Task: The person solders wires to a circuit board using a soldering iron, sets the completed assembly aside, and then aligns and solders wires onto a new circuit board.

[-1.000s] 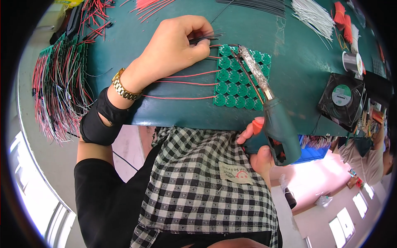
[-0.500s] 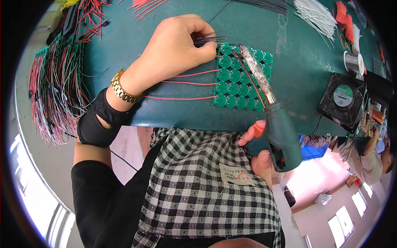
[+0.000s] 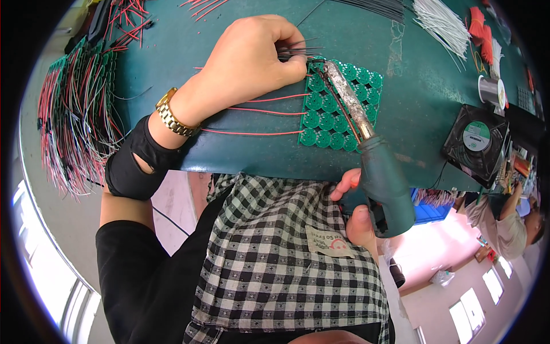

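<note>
L hand [image 3: 258, 54] is pinching black wires [image 3: 298, 51] nr circuit board [image 3: 325, 121], fingertips clamped on them; R hand [image 3: 358, 215] (fingers partly hidden) is gripping soldering iron [image 3: 387, 183], w/ tip nr board's top-L corner.

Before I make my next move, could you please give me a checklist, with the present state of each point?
1. Thin, straight black wires held in the fingers of the left hand: ok.
2. Dark-green, pistol-shaped soldering iron gripped by the right hand: ok.
3. Left fingers well away from the iron's silver metal barrel: not ok, they are close beside its far end.
4. Square green sheet of round circuit boards lying on the dark-green table: ok.
5. Thin red wires soundly joined to the sheet: cannot tell, joints too small.
6. Iron hot: cannot tell.
</note>
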The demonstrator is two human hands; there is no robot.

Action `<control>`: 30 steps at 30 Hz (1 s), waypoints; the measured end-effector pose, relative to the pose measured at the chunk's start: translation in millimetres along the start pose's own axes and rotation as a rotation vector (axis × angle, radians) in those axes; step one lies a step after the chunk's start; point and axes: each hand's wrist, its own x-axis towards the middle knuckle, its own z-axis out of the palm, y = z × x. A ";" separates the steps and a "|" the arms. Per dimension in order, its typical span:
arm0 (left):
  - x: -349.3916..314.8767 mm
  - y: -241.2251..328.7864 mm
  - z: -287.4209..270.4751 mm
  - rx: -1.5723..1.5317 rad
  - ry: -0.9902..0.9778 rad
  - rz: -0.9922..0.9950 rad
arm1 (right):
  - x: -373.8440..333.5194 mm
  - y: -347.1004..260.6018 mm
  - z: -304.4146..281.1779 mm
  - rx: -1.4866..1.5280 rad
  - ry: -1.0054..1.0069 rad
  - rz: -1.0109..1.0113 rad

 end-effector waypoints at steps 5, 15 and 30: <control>1.6 1.0 1.2 -0.001 0.016 0.018 | -2.1 5.9 6.7 0.065 0.103 0.016; -1.9 -3.3 1.2 0.030 -0.011 0.059 | -12.9 16.1 0.6 -0.039 0.137 -0.056; -8.2 3.2 -11.6 -0.088 -0.206 0.145 | -28.3 17.6 -17.3 0.169 -0.063 0.088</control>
